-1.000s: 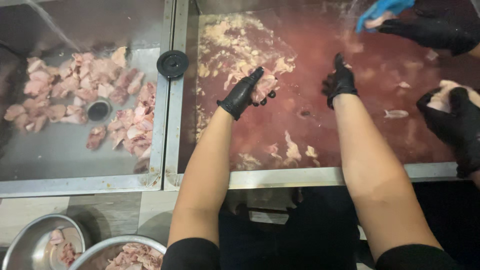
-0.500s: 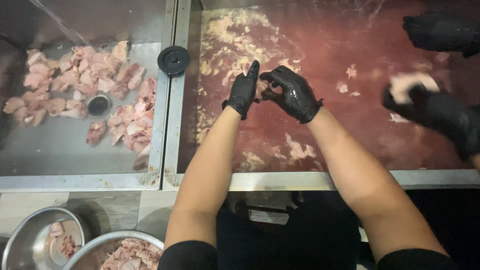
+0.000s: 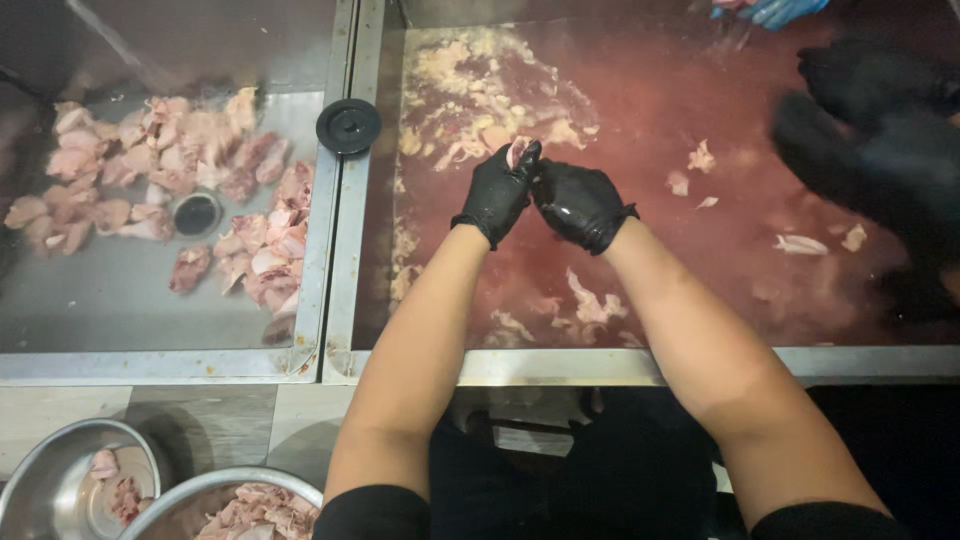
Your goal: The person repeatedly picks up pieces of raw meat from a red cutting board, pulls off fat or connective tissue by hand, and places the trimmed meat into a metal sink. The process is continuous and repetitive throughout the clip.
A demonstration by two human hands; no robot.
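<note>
Red-stained sink (image 3: pixel 650 110) — meat piece (image 3: pixel 519 151) between both hands' grip

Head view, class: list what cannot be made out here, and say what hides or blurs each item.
- Piece of meat: mostly covered by the left hand and right hand.
- Co-worker's gloved hands: motion-blurred, so anything held is unclear.
- Blue-gloved hand: cut off by the top edge.
- Two metal bowls: cut off by the bottom edge.

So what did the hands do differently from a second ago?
The right hand moved left to join the left hand; both now hold one small meat piece. The meat pile in the left basin and the black plug stayed put.
</note>
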